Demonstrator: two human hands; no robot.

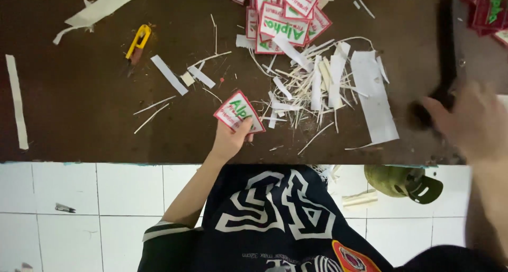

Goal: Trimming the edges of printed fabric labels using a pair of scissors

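Note:
My left hand (229,141) holds a small patch (238,111) by its lower edge, just above the near edge of the dark brown table (79,113). The patch is white with a red border and green lettering. At the right, my right hand (473,125) is blurred, with its fingers against a dark object (423,115) on the table. Whether it grips that object is unclear. A pile of similar patches (286,12) lies at the far middle of the table.
White paper strips and trimmings (317,87) are scattered mid-table beside a larger white sheet (377,100). Yellow thread snips (136,43) lie at the left. More red patches (487,7) sit at the far right. Below the table are white floor tiles (79,208) and a green round object (399,181).

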